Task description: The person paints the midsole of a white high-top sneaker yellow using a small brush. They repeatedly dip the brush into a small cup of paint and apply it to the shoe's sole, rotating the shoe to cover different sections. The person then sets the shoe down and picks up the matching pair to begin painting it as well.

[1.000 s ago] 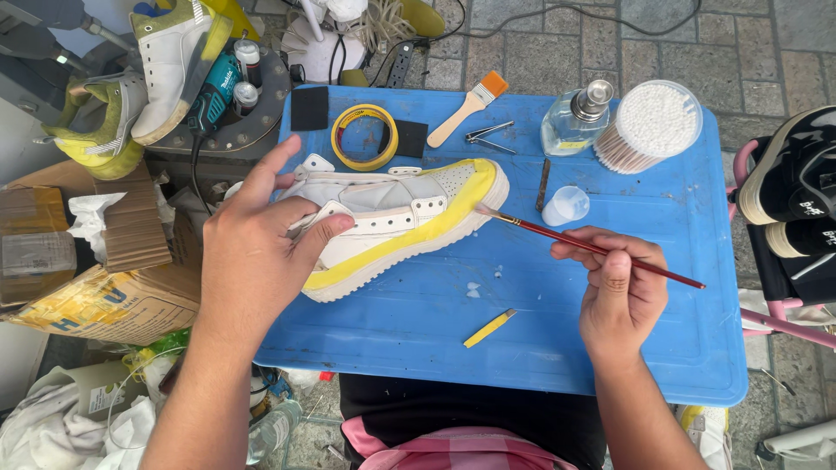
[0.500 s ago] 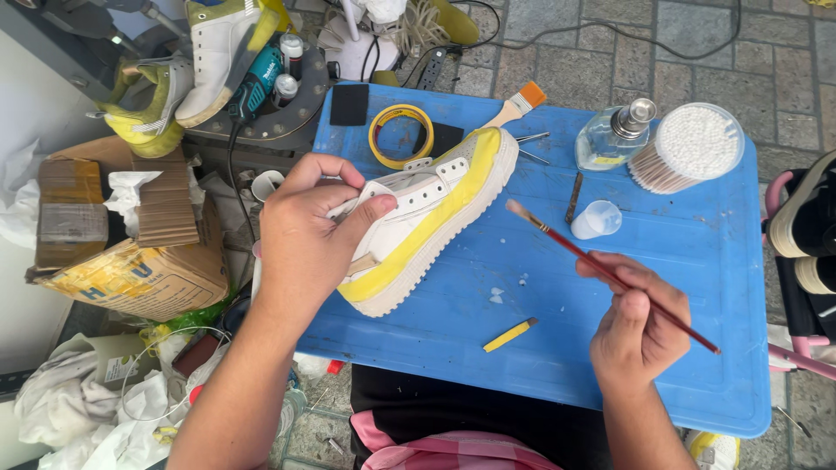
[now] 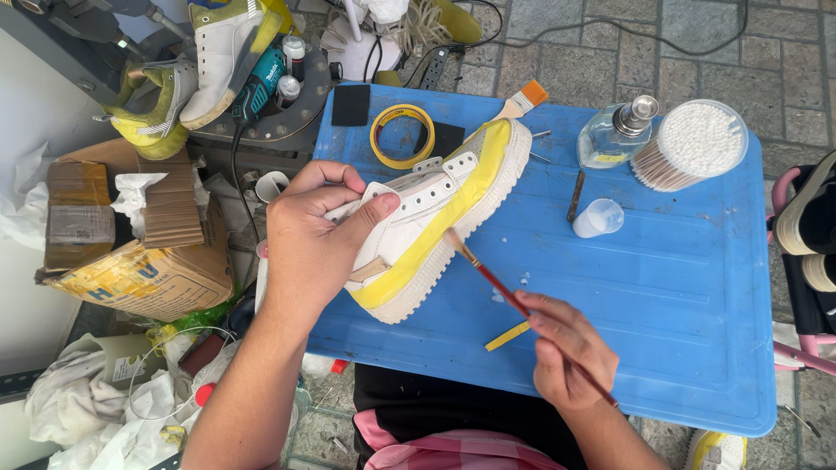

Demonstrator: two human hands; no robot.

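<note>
From my head camera, my left hand (image 3: 318, 239) is clamped on the white low-top sneaker with yellow masking tape along its sole edge (image 3: 435, 218), thumb pressed on the tongue, holding it tilted above the blue plastic worktop (image 3: 662, 287). The shoe's long axis runs from lower left, by my wrist, up to the toe at upper right. My right hand (image 3: 566, 348) is closed around a thin red-handled paintbrush (image 3: 492, 278), whose bristle tip points up-left and sits just beside the taped sidewall; whether it touches I cannot tell. My left hand hides the heel and collar. The brush handle's end is lost behind my right hand.
</note>
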